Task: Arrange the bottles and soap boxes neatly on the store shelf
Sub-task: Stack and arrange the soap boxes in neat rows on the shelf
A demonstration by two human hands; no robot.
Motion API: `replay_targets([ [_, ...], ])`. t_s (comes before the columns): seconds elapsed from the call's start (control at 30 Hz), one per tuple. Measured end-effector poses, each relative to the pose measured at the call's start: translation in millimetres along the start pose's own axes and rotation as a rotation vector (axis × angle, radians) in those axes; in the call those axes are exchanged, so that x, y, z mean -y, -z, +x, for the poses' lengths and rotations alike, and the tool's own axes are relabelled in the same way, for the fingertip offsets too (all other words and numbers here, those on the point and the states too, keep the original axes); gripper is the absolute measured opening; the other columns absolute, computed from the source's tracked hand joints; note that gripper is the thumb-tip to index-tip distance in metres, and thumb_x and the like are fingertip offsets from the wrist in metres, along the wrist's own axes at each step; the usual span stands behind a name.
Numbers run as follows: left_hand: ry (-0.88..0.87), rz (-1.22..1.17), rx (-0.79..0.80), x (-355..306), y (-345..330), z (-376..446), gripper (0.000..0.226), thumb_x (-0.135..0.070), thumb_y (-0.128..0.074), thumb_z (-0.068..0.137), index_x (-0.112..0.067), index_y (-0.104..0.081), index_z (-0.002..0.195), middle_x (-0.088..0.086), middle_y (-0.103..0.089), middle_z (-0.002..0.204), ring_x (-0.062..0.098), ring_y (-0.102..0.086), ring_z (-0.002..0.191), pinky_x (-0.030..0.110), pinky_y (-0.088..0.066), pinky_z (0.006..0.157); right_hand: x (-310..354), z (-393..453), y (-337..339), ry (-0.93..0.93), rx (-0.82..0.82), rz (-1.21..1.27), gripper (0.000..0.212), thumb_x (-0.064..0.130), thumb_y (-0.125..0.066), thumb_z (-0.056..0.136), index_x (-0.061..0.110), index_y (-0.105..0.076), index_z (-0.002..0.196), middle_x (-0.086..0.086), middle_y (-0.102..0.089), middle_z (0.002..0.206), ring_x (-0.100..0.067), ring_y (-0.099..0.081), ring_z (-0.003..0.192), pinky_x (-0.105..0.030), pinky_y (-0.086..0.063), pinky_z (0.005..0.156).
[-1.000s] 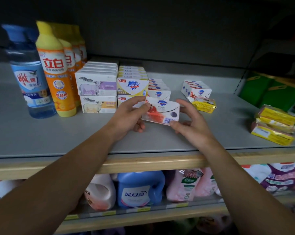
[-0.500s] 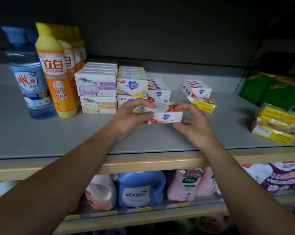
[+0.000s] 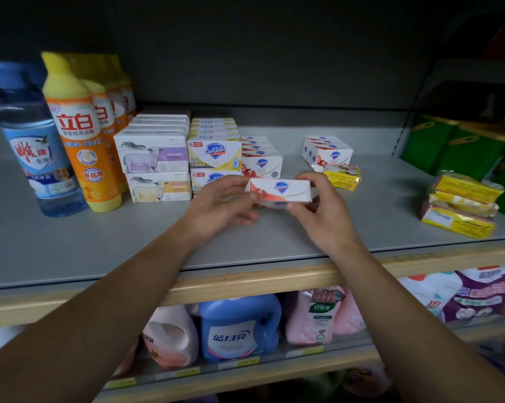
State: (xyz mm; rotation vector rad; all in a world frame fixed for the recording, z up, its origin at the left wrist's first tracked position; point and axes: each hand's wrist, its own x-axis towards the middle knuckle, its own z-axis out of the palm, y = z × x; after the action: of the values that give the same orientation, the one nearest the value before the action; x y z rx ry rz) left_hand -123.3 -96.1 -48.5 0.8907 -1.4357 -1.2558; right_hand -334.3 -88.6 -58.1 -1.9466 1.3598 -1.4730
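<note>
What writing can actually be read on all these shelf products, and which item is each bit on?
"立白": orange dish-soap bottle with yellow cap.
"食品用": same bottle, lower badge.
"雕牌": clear blue bottle.
"Safeguard": yellow-and-white soap box.
"99.9": same box, lower left.
"SOAP": cream sheep-picture box.
"蓝月亮": blue detergent jug on the lower shelf.
White-and-red soap box in both hands: shield logo, lettering blurred.
Yellow wrapped bars, price tags: unreadable.

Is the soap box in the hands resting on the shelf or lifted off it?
Lifted. The soap box is pinched between left hand and right hand, above the shelf.
</note>
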Motion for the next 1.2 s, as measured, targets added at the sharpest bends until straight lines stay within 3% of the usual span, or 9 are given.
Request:
replay_targets([
  [0.07,-0.057,0.195,-0.106,1.2,-3.2,0.6,0.02,-0.024,-0.069,0.088,-0.021,-0.067,0.108,0.004,-0.07,0.105,0.019,-0.071,0.075,0.032,-0.059,0.065,-2.8,1.2,0.2,-0.023,-0.03,-0.005,0.044,0.013,-0.073,0.083,0.029,-0.053,0.119,0.01,-0.062,0.109,0.003,-0.056,0.071,-0.014,-0.045,0.067],
  [0.17,-0.228,0.639,-0.241,7.5,-1.0,-0.3,0.019,-0.03,-0.067,0.088,-0.022,-0.069,0.105,-0.011,-0.07,0.099,0.002,-0.065,0.074,0.017,-0.051,0.07,-6.9,5.0,-0.4,-0.124,-0.021,-0.127,0.048,0.019,-0.07,0.087,0.02,-0.052,0.131,-0.001,-0.06,0.123,-0.017,-0.061,0.101,-0.032,-0.05,0.09],
  [0.27,-0.263,1.071,-0.209,10.7,6.7,-3.0,0.032,-0.033,-0.066,0.084,-0.018,-0.069,0.112,0.0,-0.07,0.111,0.018,-0.065,0.095,0.026,-0.049,0.083,-6.2,7.2,0.1,-0.093,-0.005,-0.364,0.057,0.021,-0.07,0.084,0.021,-0.05,0.138,-0.005,-0.05,0.135,-0.027,-0.046,0.122,-0.032,-0.037,0.103],
  [0.37,-0.125,1.302,-0.099,7.6,7.7,-7.4,0.051,-0.048,-0.049,0.08,-0.015,-0.068,0.114,0.007,-0.068,0.119,0.03,-0.06,0.11,0.037,-0.049,0.093,-4.7,11.5,-1.1,0.053,0.1,-0.573,0.057,0.023,-0.069,0.083,0.024,-0.052,0.137,-0.002,-0.05,0.135,-0.031,-0.042,0.121,-0.035,-0.034,0.103],
  [0.43,-0.072,1.354,-0.064,7.7,6.4,-8.8,0.058,-0.052,-0.038,0.077,-0.014,-0.068,0.109,0.007,-0.069,0.115,0.03,-0.06,0.11,0.036,-0.049,0.093,-5.3,22.0,-3.9,0.079,0.121,-0.633,0.056,0.022,-0.069,0.084,0.023,-0.052,0.137,-0.003,-0.052,0.133,-0.031,-0.043,0.119,-0.036,-0.035,0.103],
  [0.6,-0.04,1.346,-0.092,12.5,6.4,-7.6,0.056,-0.054,-0.038,0.077,-0.016,-0.069,0.105,0.005,-0.069,0.112,0.031,-0.057,0.111,0.037,-0.049,0.093,-12.0,58.8,-23.4,0.086,0.145,-0.775,0.056,0.025,-0.066,0.088,0.022,-0.049,0.142,-0.004,-0.046,0.134,-0.029,-0.04,0.121,-0.036,-0.036,0.104],
  [0.83,-0.051,1.345,-0.161,13.2,3.5,-6.1,0.052,-0.052,-0.042,0.074,-0.023,-0.07,0.106,0.0,-0.07,0.112,0.031,-0.056,0.11,0.036,-0.05,0.09,-22.1,105.8,-54.0,0.064,0.129,-0.822,0.057,0.025,-0.07,0.086,0.021,-0.045,0.138,-0.008,-0.047,0.132,-0.032,-0.045,0.118,-0.039,-0.041,0.094],
  [1.2,-0.054,1.353,-0.174,11.4,1.8,-4.9,0.054,-0.05,-0.043,0.074,-0.028,-0.068,0.117,-0.002,-0.067,0.119,0.028,-0.055,0.113,0.037,-0.049,0.092,-36.4,114.5,-59.7,0.084,0.1,-0.771,0.053,0.02,-0.072,0.085,0.017,-0.05,0.133,-0.011,-0.045,0.13,-0.034,-0.047,0.117,-0.04,-0.042,0.095],
])
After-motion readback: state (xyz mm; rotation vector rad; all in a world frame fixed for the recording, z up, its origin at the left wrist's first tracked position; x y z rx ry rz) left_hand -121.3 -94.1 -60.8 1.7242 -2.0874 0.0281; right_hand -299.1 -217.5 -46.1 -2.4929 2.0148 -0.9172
